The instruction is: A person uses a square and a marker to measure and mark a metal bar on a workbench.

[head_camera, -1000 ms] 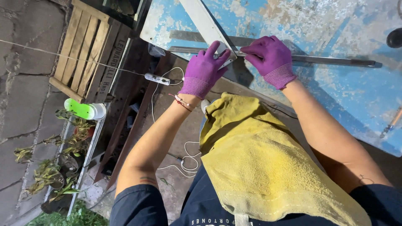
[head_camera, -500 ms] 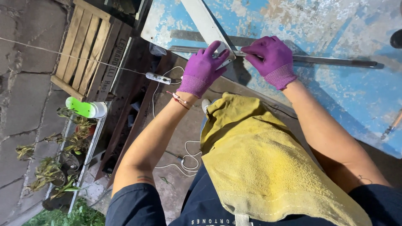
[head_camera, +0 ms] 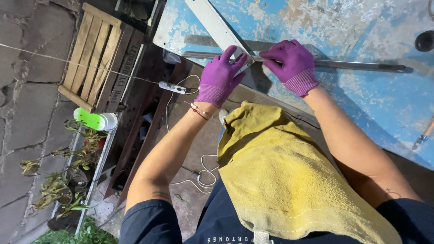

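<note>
Both hands wear purple gloves. My left hand (head_camera: 221, 74) rests with spread fingers on the lower end of a flat white metal strip (head_camera: 216, 25) that runs diagonally across the worn blue table (head_camera: 361, 86). My right hand (head_camera: 291, 63) is pinched on something small at a long grey metal bar (head_camera: 357, 65), where it meets the strip. What the fingertips pinch is too small to tell. A yellow leather apron (head_camera: 280, 180) hangs in front of me.
A wooden pallet (head_camera: 97, 56) leans at upper left. A white power strip (head_camera: 172, 87) with its cable lies on the ground below the table edge. A green-and-white bottle (head_camera: 95, 120) sits on a rack with dried plants (head_camera: 68, 180). A dark round object (head_camera: 425, 40) sits at the table's right.
Both hands have stayed at the junction of strip and bar; only the camera view has shifted slightly.
</note>
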